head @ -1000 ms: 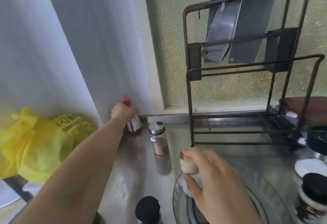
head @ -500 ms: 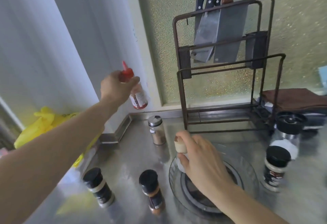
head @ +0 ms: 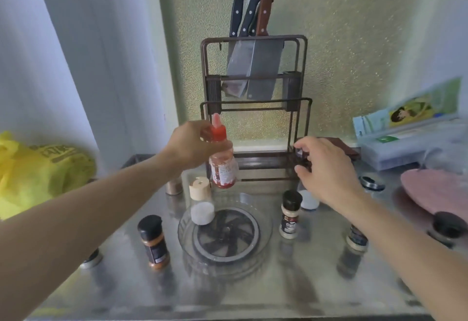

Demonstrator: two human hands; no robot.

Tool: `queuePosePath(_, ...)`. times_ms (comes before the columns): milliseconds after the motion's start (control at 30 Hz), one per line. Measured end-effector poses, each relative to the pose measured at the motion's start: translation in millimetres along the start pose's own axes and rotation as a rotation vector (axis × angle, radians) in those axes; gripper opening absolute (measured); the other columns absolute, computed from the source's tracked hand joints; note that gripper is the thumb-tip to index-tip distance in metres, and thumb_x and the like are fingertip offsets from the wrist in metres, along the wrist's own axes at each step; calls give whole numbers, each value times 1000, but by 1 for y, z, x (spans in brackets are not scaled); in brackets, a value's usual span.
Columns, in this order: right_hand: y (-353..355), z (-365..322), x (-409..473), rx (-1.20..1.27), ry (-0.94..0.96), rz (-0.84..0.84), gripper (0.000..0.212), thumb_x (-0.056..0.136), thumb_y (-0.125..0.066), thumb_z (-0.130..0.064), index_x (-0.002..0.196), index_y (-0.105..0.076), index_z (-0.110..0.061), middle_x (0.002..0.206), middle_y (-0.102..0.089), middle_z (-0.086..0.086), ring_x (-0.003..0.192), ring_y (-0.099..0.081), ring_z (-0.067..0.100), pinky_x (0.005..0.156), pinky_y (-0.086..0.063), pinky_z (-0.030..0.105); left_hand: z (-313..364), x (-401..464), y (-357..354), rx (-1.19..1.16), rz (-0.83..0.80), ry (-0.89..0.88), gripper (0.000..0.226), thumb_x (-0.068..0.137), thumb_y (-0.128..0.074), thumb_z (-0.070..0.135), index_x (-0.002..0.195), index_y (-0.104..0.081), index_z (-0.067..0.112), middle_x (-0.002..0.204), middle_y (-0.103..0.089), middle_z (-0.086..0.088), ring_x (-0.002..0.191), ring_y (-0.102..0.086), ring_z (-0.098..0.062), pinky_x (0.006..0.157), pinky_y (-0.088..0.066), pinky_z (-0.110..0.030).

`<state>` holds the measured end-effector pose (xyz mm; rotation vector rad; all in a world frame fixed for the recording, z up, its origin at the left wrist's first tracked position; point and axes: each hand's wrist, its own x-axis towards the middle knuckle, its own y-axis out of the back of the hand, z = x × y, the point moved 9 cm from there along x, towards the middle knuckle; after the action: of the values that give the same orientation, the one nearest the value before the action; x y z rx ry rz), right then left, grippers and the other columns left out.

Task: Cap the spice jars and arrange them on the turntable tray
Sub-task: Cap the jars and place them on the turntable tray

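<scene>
1. Left hand (head: 188, 144) is clenched round the neck of the red bottle (head: 222, 166), just under its red nozzle cap. The bottle hangs clear of the counter, above the back edge of the tray (head: 263, 242).
2. Right hand (head: 326, 168) reaches toward the rack (head: 254, 107) base with fingers curled. Something dark shows at the fingertips; whether it is gripped cannot be told.
3. Handling, as judged: the red bottle looks like light, thin plastic that would give under a squeeze. The neck hold is sound; the labelled body is the firmer place for setting down.
4. Contents: red powder or flakes fill most of the bottle.
5. White jar (head: 201, 202), beige-capped, stands inside the tray at its back left rim and holds white grains low down. Likely glass, so fragile.
6. Brown jar (head: 153, 242) stands left of the tray and pale jar (head: 290, 215) right, both black-capped, both on the counter (head: 228, 292).
</scene>
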<state>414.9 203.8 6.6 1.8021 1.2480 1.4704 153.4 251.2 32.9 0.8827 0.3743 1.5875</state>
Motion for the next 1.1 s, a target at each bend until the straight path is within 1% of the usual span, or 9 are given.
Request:
queuePosePath(200, 39, 70, 8, -51, -125, 40, 45, 86, -77, -19, 127, -59, -22, 122, -69, 2, 108, -67, 24, 91, -55, 41, 4, -4, -32, 87, -92, 21, 42, 79, -85, 43, 112, -76, 18, 103, -71, 8, 85, -68, -12, 58, -42, -17)
queuePosePath(300, 37, 90, 4, -41, -153, 20, 43, 85, -78, -20, 124, -61, -22, 119, -71, 2, 105, -67, 24, 91, -56, 43, -7, -9, -54, 172, -212, 65, 38, 79, -86, 38, 109, -76, 16, 101, -72, 6, 75, -60, -1, 56, -35, -14)
queuePosePath(433, 29, 108, -3, -42, -191, -14, 40, 84, -77, -18, 122, -63, -22, 116, -70, 3, 104, -66, 24, 90, -56, 42, -26, -9, -65, 219, -239, 124, 36, 76, -88, 38, 100, -78, 14, 105, -77, -5, 86, -68, -17, 56, -37, -16)
queuePosePath(533, 30, 117, -6, -44, -207, -13, 39, 84, -76, -19, 121, -63, -23, 115, -70, 3, 105, -66, 25, 89, -56, 42, -28, -8, -65, 264, -234, 136, 38, 78, -87, 37, 102, -75, 10, 102, -76, -8, 80, -65, -16, 56, -41, -19)
queuePosePath(667, 37, 128, -8, -24, -218, -8, 39, 83, -76, -18, 120, -64, -22, 115, -71, 4, 104, -66, 25, 91, -56, 43, -23, -10, -65, 361, -237, 133, 52, 78, -84, 47, 111, -65, 12, 102, -72, -7, 94, -69, -25, 80, -57, -35)
queuePosePath(767, 49, 139, -7, -9, -232, 6, 37, 85, -75, -21, 120, -64, -21, 116, -70, 2, 106, -66, 26, 91, -55, 42, 7, -9, -58, 418, -121, 21, 84, 77, -79, 60, 139, -49, 13, 128, -66, -8, 114, -64, -28, 100, -53, -45)
queuePosePath(867, 65, 158, -5, 58, -300, 54, 34, 86, -75, -27, 119, -64, -21, 109, -68, -1, 103, -65, 26, 90, -54, 42, 63, -8, -59, 392, -7, -184, 80, 82, -75, 60, 144, -47, 18, 144, -56, -7, 128, -57, -29, 105, -48, -47)
queuePosePath(1000, 75, 177, -5, 201, -386, 113, 33, 86, -76, -34, 114, -65, -22, 103, -64, -2, 104, -65, 27, 92, -54, 47, 113, 1, -107, 364, -181, -299, 70, 83, -74, 58, 139, -53, 23, 137, -62, -3, 123, -59, -25, 103, -48, -40)
queuePosePath(1100, 60, 179, -2, 113, -369, -20, 42, 83, -77, -42, 117, -63, -22, 113, -65, 1, 108, -63, 26, 93, -52, 41, 130, 7, -158, 398, -346, -281, 64, 88, -73, 52, 140, -53, 22, 138, -62, -4, 124, -58, -25, 101, -44, -35)
